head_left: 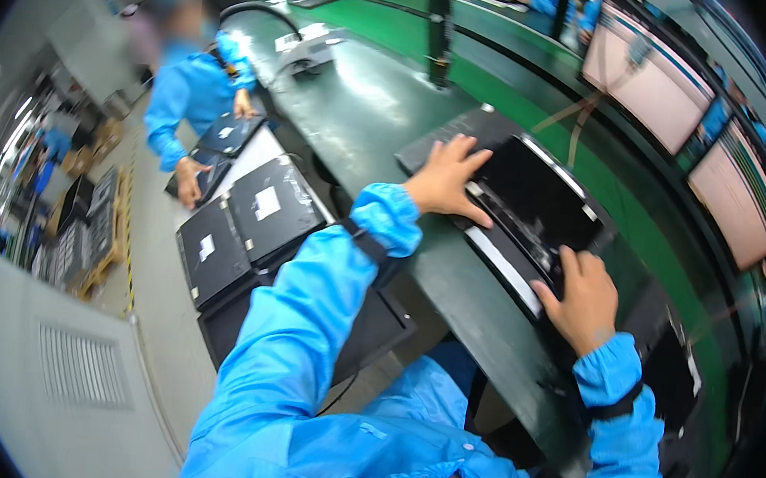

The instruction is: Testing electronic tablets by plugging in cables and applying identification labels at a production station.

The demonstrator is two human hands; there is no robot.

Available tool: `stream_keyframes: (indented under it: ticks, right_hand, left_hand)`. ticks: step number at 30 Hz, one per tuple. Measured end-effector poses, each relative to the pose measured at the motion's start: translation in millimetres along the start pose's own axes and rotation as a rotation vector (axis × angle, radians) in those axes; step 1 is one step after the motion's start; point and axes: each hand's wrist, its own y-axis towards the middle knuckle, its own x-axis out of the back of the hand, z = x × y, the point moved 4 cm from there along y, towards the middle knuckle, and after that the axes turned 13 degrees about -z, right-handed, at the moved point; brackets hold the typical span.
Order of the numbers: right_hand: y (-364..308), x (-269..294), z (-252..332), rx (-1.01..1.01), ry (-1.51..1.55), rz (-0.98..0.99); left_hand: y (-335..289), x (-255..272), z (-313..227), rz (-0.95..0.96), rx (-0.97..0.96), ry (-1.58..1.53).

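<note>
A black flat display panel (533,193) with small silvery patches at its corners lies on a dark pad (423,147) on the green bench. My left hand (447,179) is open over the panel's left end, its fingers spread and its thumb reaching along the near edge. At the near right corner is my right hand (585,298), thumb and forefinger apart beside the panel's edge. Neither hand is wrapped round anything. A white strip (503,270) runs along the near side, below the panel. Whether the fingertips press on the panel is hard to make out.
Black panels (258,210) with white labels lie at my left. Beyond them a co-worker in blue (191,95) handles dark panels. Two monitors (648,75) stand at the right, a black post (438,30) ahead. More dark parts (672,374) lie by my right forearm.
</note>
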Motion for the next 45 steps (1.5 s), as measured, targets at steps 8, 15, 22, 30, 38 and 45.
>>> stream_keyframes:
  ticks: [8, 15, 22, 30, 38, 45]
  right_hand:
    - [-5.2, -9.9, -0.5, 0.039, 0.017, -0.053]
    - [-7.6, -17.3, -11.6, -0.081, -0.019, 0.027]
    - [-39.2, 55.2, -11.0, -0.071, 0.038, 0.108]
    - [-174.8, 242.6, -111.9, -0.633, 0.008, -0.125]
    - [-383.8, 359.6, -161.4, -1.072, -0.563, 0.306]
    - [-497.2, 373.1, -167.0, -1.113, -0.934, 0.181]
  left_hand:
    - [-8.9, -18.8, 19.4, 0.009, 0.067, -0.089]
    - [0.0, -28.2, 17.4, 0.055, 0.055, -0.034]
    - [-3.6, -34.3, 18.4, 0.027, 0.068, -0.05]
    - [-21.4, -20.6, -16.4, 0.021, 0.175, 0.03]
    - [-101.2, -11.5, -168.8, -0.124, 0.435, -0.706]
    - [-113.0, -53.5, -263.2, 0.012, 0.242, -0.779]
